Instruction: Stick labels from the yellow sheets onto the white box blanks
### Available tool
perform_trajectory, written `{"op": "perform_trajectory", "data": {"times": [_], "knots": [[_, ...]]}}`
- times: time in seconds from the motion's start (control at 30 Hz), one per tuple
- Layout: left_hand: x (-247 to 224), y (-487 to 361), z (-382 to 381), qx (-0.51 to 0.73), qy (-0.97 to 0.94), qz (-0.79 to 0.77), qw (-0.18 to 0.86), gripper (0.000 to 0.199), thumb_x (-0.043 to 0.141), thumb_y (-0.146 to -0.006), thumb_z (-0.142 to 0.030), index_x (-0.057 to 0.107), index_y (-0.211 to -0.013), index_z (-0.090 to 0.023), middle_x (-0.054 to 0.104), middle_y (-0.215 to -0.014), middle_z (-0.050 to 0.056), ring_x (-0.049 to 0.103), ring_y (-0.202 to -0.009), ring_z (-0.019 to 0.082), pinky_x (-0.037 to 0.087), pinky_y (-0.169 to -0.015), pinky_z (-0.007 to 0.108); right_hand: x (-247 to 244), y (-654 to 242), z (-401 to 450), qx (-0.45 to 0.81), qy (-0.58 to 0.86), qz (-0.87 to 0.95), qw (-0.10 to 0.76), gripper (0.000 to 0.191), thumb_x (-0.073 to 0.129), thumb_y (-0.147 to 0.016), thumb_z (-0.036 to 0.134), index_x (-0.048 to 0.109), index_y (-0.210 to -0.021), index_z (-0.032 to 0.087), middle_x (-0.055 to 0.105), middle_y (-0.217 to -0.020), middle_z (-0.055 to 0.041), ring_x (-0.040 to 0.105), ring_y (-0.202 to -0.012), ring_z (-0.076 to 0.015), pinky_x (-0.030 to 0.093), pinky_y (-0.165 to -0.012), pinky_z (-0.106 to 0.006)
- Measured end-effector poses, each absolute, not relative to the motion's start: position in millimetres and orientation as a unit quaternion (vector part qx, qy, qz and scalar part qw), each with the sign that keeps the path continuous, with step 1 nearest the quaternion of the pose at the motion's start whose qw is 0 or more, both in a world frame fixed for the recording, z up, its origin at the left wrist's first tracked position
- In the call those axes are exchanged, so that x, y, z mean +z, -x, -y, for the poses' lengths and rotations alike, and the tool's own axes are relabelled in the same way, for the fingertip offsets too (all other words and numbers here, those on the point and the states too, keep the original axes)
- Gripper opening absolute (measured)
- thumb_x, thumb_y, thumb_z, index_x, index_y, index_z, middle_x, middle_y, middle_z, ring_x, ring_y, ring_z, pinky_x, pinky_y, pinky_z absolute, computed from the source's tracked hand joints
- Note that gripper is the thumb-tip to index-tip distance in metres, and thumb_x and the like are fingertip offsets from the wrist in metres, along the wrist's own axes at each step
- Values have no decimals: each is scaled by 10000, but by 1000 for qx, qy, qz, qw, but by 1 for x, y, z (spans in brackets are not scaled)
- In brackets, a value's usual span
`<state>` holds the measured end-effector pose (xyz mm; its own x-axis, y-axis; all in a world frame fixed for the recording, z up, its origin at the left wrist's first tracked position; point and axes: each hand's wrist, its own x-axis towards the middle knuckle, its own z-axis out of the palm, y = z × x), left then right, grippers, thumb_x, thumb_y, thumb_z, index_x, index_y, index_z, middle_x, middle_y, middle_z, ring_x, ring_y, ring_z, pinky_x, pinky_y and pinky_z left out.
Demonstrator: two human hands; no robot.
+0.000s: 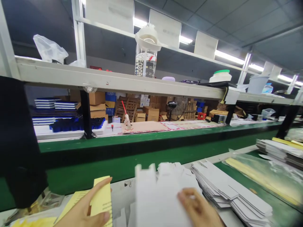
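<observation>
In the head view, at the bottom left, my left hand (88, 206) holds a folded yellow printed paper (102, 197) between thumb and fingers. My right hand (197, 206), blurred by motion, has its fingers closed on the right edge of a flat white box (156, 198). The box stands tilted up at the bottom centre, with cut flaps along its top. Behind it are more white flat boxes (178, 173). A fanned stack of white boxes (229, 186) lies just right of my right hand. Other yellow papers (74, 200) lie beside my left hand.
A green ledge (142, 151) and a white shelf beam (142, 83) cross the view. A clear bottle (146, 53) stands on the shelf. Blue round parts (73, 124) sit at the left. A plastic bag with yellow sheets (262, 176) lies at the right.
</observation>
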<state>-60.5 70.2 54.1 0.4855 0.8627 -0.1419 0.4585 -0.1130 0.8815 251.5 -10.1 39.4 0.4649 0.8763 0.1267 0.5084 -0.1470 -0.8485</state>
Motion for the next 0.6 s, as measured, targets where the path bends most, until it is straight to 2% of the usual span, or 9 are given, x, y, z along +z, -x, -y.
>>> {"op": "perform_trajectory", "data": {"times": [0.07, 0.17, 0.23, 0.3, 0.37, 0.43, 0.47, 0.53, 0.6], "knots": [[57, 54, -65, 228, -708, -462, 483, 814, 557, -677, -584, 204, -1348, -287, 344, -1391, 10, 355, -1234, 265, 279, -1029, 407, 57, -293, 4, 183, 762, 430, 447, 419, 314, -775, 566, 528, -832, 210, 568, -539, -4, 464, -409, -155, 322, -381, -247], [63, 36, -50, 230, -715, -461, 472, 814, 593, -654, -570, 245, -1337, -297, 353, -1386, 10, 300, -1263, 276, 248, -1039, 426, 72, -324, -2, -7, 809, 480, 340, 372, 412, -716, 488, 557, -840, 169, 610, -764, -123, 557, -692, -276, 412, -601, -372], [68, 25, -40, 226, -701, -433, 520, 840, 618, -647, -550, 230, -1346, -293, 361, -1380, 24, 326, -1249, 268, 300, -1013, 390, 76, -308, -4, -53, 780, 521, 341, 393, 420, -718, 477, 554, -914, 164, 594, -901, -147, 536, -843, -303, 402, -713, -405], [72, 17, -32, 246, -672, -399, 573, 853, 641, -641, -523, 225, -1348, -292, 359, -1381, 31, 432, -1171, 252, 381, -944, 333, 79, -267, -2, 74, 716, 584, 376, 354, 386, -774, 487, 541, -940, 215, 603, -891, -83, 542, -817, -236, 416, -711, -340], [73, 13, -28, 258, -663, -392, 584, 836, 652, -650, -484, 226, -1346, -301, 322, -1399, 41, 551, -1010, 225, 462, -802, 289, 81, -219, 0, 234, 616, 662, 355, 287, 371, -805, 457, 550, -797, 233, 596, -769, -30, 537, -716, -182, 412, -636, -278], [73, 13, -26, 263, -668, -400, 570, 812, 647, -671, -451, 219, -1346, -308, 285, -1415, 53, 587, -912, 203, 484, -686, 259, 80, -180, -2, 293, 565, 687, 351, 236, 412, -794, 393, 538, -714, 210, 575, -726, -19, 525, -699, -165, 391, -629, -265], [72, 14, -27, 269, -671, -404, 561, 801, 641, -680, -443, 215, -1346, -310, 274, -1419, 54, 581, -930, 210, 486, -670, 255, 77, -167, -5, 311, 554, 685, 357, 212, 437, -777, 369, 533, -695, 199, 568, -714, -17, 518, -691, -160, 382, -625, -263], [68, 17, -29, 286, -682, -404, 538, 781, 635, -691, -434, 224, -1343, -309, 286, -1414, 42, 503, -1082, 248, 479, -765, 281, 68, -153, -12, 355, 543, 662, 376, 189, 475, -741, 356, 530, -689, 183, 554, -687, -11, 497, -656, -147, 365, -595, -254], [65, 19, -32, 302, -702, -397, 509, 758, 631, -696, -429, 252, -1337, -289, 323, -1397, 41, 377, -1212, 267, 414, -912, 331, 54, -150, -20, 405, 530, 632, 395, 217, 496, -718, 386, 521, -667, 176, 527, -636, 3, 457, -595, -128, 341, -550, -243]]}}
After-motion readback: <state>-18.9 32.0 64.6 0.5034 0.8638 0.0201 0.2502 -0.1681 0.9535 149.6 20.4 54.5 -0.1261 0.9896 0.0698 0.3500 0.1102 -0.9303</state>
